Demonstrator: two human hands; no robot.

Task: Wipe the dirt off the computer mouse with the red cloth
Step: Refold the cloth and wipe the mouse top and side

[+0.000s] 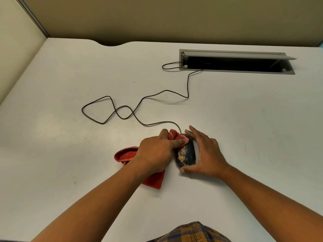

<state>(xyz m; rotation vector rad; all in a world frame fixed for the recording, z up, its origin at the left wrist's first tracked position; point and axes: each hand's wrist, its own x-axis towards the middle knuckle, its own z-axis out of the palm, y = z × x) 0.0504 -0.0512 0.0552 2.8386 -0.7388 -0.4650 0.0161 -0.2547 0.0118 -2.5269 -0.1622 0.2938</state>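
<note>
A black computer mouse [187, 155] lies on the white desk [70, 102], with tan dirt smeared over its left and near side. My right hand [206, 152] grips it from the right, thumb at its near end and fingers at its far end. My left hand [155, 152] holds the red cloth [125, 154] bunched up and presses a fold of it with the thumb against the mouse's far left part. The rest of the cloth trails on the desk under my left wrist.
The mouse's black cable [122, 112] loops across the desk to the left and runs back into an open grey cable hatch [236, 71] at the far right. Beige partition walls [157, 18] stand behind and to the left.
</note>
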